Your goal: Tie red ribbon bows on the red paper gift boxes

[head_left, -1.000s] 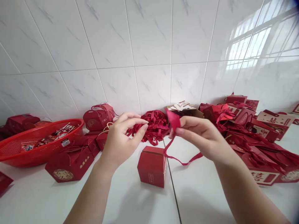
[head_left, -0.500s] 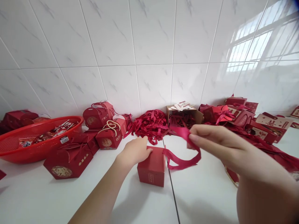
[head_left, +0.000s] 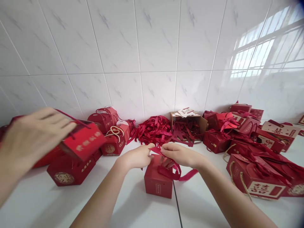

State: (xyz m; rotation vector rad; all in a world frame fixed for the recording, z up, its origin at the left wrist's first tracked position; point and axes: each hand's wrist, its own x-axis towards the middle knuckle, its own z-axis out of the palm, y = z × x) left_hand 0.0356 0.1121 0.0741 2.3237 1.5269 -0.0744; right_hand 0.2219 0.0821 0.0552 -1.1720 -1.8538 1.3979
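A small red gift box (head_left: 158, 181) stands upright on the white table in front of me. My left hand (head_left: 136, 157) is closed at its upper left edge, where a bit of white shows; what lies under the fingertips is partly hidden. A dark red ribbon (head_left: 176, 172) loops over the box top, its tail hanging out to the right. My right hand (head_left: 178, 154) pinches this ribbon just above the box, and its fingertips almost meet those of my left hand.
At left, another person's hand (head_left: 39, 136) carries a red box (head_left: 86, 142) by its cord. Behind my hands lie a heap of ribbons (head_left: 155, 128) and a cardboard carton (head_left: 203, 123). Finished-looking boxes (head_left: 257, 175) crowd the right side; a tiled wall (head_left: 156, 91) rises behind.
My right hand has brought the ribbon leftward and down onto the box top, beside my left hand. Another person's hand with a red box has come in at left, over the basket.
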